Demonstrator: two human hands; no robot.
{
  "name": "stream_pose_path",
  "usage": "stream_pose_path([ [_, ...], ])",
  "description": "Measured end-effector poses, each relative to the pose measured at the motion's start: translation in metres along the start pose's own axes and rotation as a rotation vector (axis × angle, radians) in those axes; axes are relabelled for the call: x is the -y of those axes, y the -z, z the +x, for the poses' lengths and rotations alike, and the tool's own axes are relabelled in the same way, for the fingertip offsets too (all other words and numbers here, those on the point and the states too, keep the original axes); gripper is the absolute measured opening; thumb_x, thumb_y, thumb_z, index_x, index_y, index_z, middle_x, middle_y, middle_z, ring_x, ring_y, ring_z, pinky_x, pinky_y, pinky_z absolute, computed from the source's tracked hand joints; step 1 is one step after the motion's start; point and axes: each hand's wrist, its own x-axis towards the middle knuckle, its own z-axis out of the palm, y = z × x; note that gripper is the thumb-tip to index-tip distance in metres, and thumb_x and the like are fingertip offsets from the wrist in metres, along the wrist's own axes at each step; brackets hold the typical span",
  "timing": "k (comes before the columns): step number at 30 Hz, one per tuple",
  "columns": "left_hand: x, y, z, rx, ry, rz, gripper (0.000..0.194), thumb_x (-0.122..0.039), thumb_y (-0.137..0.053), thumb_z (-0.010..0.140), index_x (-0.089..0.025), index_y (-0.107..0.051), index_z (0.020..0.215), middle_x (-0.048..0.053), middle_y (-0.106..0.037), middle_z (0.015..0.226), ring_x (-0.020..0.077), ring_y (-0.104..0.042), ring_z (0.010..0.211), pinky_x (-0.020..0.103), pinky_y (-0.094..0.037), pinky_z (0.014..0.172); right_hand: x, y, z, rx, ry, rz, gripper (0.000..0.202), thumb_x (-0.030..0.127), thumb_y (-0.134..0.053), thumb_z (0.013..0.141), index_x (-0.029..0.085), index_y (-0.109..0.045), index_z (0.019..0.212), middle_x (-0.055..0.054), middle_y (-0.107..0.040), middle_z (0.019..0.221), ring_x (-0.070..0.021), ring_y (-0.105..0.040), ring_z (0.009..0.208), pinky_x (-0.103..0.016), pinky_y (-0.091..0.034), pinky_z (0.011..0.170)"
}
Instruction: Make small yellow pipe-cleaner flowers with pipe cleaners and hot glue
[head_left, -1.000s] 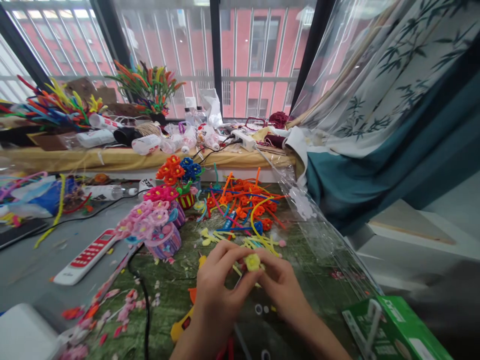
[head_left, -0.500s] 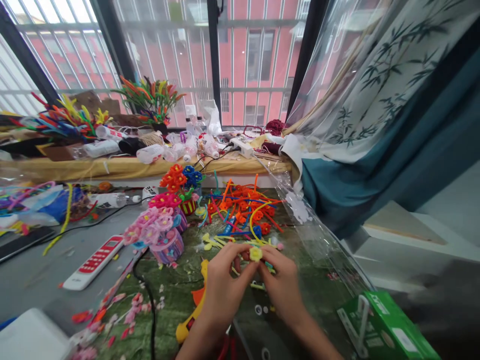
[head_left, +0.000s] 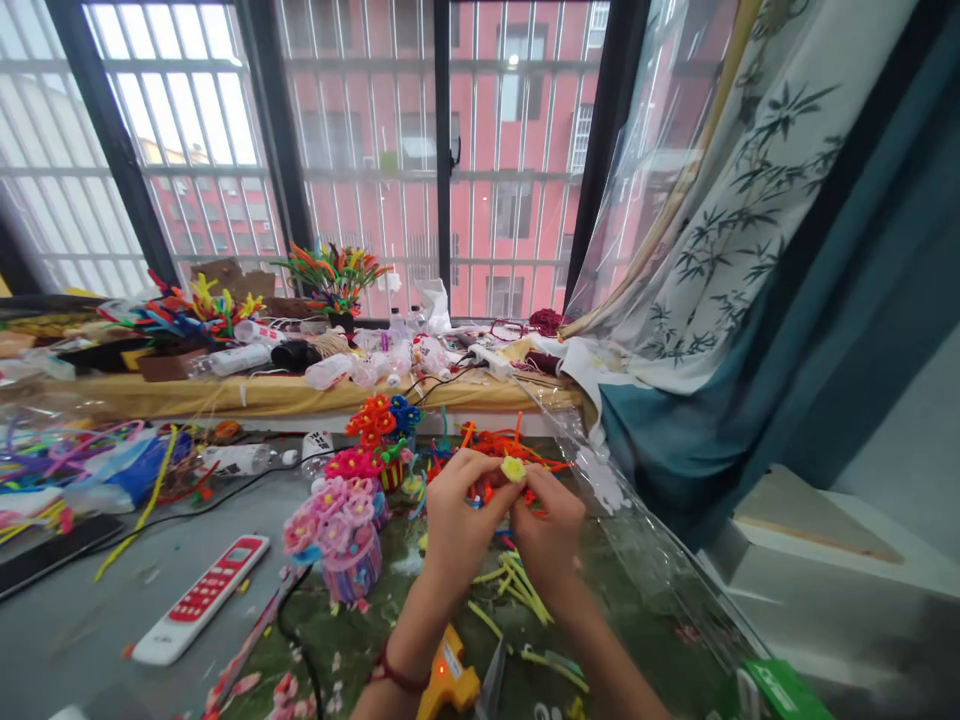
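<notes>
A small yellow flower (head_left: 513,469) of fuzzy pipe cleaner is pinched at the fingertips of both hands, held up above the table. My left hand (head_left: 466,505) grips it from the left, thumb and index finger closed. From the other side, the fingers of my right hand (head_left: 549,515) close on it too. Yellow pipe cleaner pieces (head_left: 523,588) lie on the green mat beneath the hands. Beside my left forearm rests a yellow glue gun (head_left: 448,675) with a small lit light. Scissors blades (head_left: 491,680) show next to it.
Pots of pink pipe cleaner flowers (head_left: 352,560) stand left of the hands. Orange stems (head_left: 495,440) lie behind them. A white remote (head_left: 202,600) is on the grey table. Bottles (head_left: 330,370) crowd the window ledge. A green box (head_left: 784,690) sits at lower right.
My view has tipped upward, so the window fills more of it. Both hands are higher in the picture and farther forward, still holding the yellow flower. More of the glue gun now shows.
</notes>
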Motion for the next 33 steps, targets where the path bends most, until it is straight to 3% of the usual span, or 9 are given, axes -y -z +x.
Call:
stream_pose_path([
  [4,0.002,0.009,0.015,0.026,-0.072,-0.016,0.008,-0.024,-0.072,0.08,-0.016,-0.072,0.081,0.001,-0.062,0.071,0.0116,-0.052,0.059,0.022,-0.042,0.055,-0.002,-0.007,0.009,-0.054,0.088,0.0,0.024,0.005,-0.049,0.085,0.017,-0.065,0.071,-0.001,-0.063,0.065,-0.0143,-0.059,0.059,-0.023,-0.045,0.057],
  [10,0.007,0.018,0.017,0.03,-0.166,-0.071,0.009,-0.021,-0.075,0.078,-0.017,-0.074,0.086,0.001,-0.065,0.071,0.0096,-0.053,0.056,0.019,-0.043,0.051,-0.001,-0.007,0.012,-0.07,0.204,-0.014,0.024,0.003,-0.05,0.082,0.018,-0.067,0.073,-0.003,-0.066,0.066,-0.0145,-0.062,0.06,-0.023,-0.049,0.057],
  [17,-0.006,0.024,0.017,0.024,-0.232,-0.114,0.011,-0.015,-0.079,0.073,-0.017,-0.073,0.082,-0.001,-0.064,0.069,0.0076,-0.051,0.052,0.017,-0.042,0.048,0.016,0.001,0.022,-0.108,0.337,-0.054,0.026,0.003,-0.05,0.084,0.019,-0.068,0.076,-0.003,-0.068,0.064,-0.0142,-0.062,0.056,-0.024,-0.05,0.052],
  [27,-0.021,0.027,0.013,0.065,-0.197,-0.228,0.018,-0.01,-0.078,0.072,-0.021,-0.074,0.085,-0.001,-0.067,0.074,0.0078,-0.052,0.056,0.017,-0.046,0.052,0.029,0.016,0.028,-0.104,0.473,-0.091,0.015,0.009,-0.056,0.089,0.017,-0.068,0.088,-0.007,-0.071,0.068,-0.0174,-0.065,0.06,-0.028,-0.053,0.056],
  [33,-0.029,0.035,0.011,0.142,-0.221,-0.251,0.021,-0.022,-0.081,0.075,-0.025,-0.075,0.095,0.001,-0.069,0.081,0.0094,-0.056,0.061,0.018,-0.048,0.054,0.038,0.023,0.03,-0.126,0.453,-0.06,0.021,0.008,-0.054,0.087,0.019,-0.069,0.094,-0.006,-0.072,0.07,-0.017,-0.064,0.059,-0.027,-0.051,0.053],
])
